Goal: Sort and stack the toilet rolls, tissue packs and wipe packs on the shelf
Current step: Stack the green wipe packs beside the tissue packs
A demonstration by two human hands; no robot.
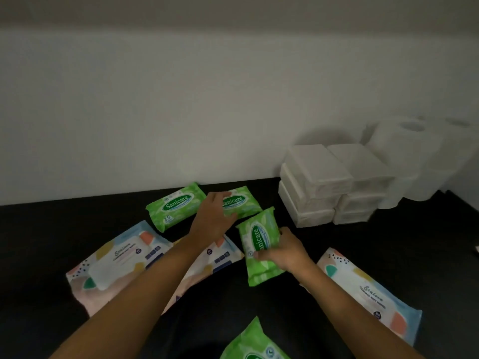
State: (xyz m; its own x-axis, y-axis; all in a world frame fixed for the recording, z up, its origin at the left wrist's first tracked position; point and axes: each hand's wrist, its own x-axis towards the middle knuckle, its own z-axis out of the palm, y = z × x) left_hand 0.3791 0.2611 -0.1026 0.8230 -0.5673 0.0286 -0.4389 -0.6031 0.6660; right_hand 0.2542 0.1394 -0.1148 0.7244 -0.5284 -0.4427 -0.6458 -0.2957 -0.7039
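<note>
Several green Sanicare wipe packs lie on the black shelf (39, 242). My right hand (281, 251) grips one green pack (259, 244) by its near right edge. My left hand (211, 216) rests on another green pack (241, 203) near the wall, its fingers curled over the pack's left end. A third green pack (172, 206) lies to the left, and a fourth (255, 343) sits at the near edge. Three large pastel wipe packs lie flat: left (114, 263), middle (220, 257) under my left arm, and right (368, 294).
White tissue packs (318, 182) stand stacked in two columns at the back right against the white wall. White toilet rolls (409, 154) are piled behind them in the right corner. A small pale object shows at the right edge.
</note>
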